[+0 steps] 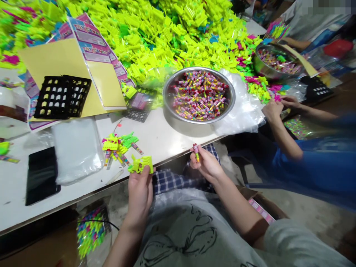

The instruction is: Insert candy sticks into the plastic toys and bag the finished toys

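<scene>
My left hand (140,185) grips a yellow-green plastic toy (141,164) at the table's front edge, thumb on top. Between the fingers of my right hand (207,163) is a small candy tube (196,152) with a pink wrapper and yellow candies, held upright just off the edge. A metal bowl (233,97) full of similar candy tubes stands on the table beyond both hands. Left of my left hand lies a small pile of yellow and green toys (122,142), several with candy tubes attached.
Across the back spreads a huge heap of yellow-green toys (155,33). At left are printed cards (91,40), black plastic grids (62,97), clear bags (78,150) and a phone (41,176). At right, a co-worker's hands (274,109) work near a second bowl (261,68).
</scene>
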`<state>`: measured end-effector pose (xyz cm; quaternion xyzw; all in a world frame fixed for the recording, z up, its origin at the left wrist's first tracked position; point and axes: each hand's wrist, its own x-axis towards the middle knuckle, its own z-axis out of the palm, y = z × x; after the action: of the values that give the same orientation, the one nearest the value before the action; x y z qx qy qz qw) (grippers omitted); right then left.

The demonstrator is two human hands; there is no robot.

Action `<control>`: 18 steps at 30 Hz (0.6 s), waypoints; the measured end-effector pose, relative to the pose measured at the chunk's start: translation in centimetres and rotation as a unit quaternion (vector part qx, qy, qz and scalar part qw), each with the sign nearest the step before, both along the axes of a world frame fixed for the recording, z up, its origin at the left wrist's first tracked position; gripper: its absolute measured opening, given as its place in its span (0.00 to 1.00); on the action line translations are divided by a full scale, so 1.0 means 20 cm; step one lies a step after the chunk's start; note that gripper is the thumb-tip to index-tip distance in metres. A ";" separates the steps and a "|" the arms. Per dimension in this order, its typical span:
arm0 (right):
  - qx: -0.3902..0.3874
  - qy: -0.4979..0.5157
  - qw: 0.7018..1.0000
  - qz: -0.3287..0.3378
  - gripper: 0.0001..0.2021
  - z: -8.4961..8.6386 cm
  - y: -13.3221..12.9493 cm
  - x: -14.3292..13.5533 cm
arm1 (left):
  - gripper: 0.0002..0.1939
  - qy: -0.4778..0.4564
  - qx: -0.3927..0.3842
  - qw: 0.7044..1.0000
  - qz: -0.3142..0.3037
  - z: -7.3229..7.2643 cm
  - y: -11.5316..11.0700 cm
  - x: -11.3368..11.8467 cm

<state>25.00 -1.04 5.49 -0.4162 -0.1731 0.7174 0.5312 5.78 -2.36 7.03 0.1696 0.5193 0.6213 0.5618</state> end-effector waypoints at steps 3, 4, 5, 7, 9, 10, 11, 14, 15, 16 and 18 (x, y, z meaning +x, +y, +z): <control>-0.017 0.018 1.000 -0.001 0.17 0.00 0.00 0.00 | 0.15 -0.004 -0.009 1.000 0.003 -0.01 -0.01 -0.01; -0.022 0.022 1.000 0.002 0.18 0.00 0.00 0.00 | 0.15 -0.005 -0.013 1.000 0.004 -0.01 -0.01 -0.01; -0.023 0.027 0.999 0.006 0.19 0.01 0.00 0.01 | 0.15 -0.005 -0.014 1.000 0.005 -0.01 -0.01 -0.01; -0.020 0.034 0.999 0.017 0.20 0.01 0.01 0.01 | 0.15 -0.007 -0.013 1.000 0.004 -0.01 -0.01 -0.01; -0.014 0.039 0.999 0.026 0.20 0.01 0.01 0.01 | 0.16 -0.007 -0.009 1.000 0.003 0.00 -0.01 0.00; -0.011 0.041 0.999 0.031 0.20 0.01 0.01 0.01 | 0.17 -0.007 -0.008 1.000 0.002 0.00 -0.01 0.00; -0.009 0.043 0.998 0.034 0.20 0.01 0.02 0.01 | 0.17 -0.008 -0.010 1.000 0.001 0.00 0.00 0.00; -0.007 0.036 0.999 0.037 0.19 0.00 0.01 0.01 | 0.17 -0.006 -0.013 1.000 0.002 -0.02 0.00 0.00; -0.008 0.030 0.999 0.037 0.19 0.00 0.01 0.01 | 0.17 -0.005 -0.015 1.000 0.002 -0.02 0.00 -0.01; -0.009 0.022 0.999 0.038 0.19 -0.01 0.01 0.01 | 0.17 -0.005 -0.017 1.000 0.002 -0.03 0.00 -0.01; -0.008 -0.015 0.999 0.045 0.19 -0.03 0.02 0.00 | 0.17 -0.005 -0.015 1.000 0.004 -0.04 -0.01 -0.01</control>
<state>25.08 -0.68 4.98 -0.4231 -0.1938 0.7353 0.4928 5.60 -2.46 6.28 0.1557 0.5264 0.6161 0.5648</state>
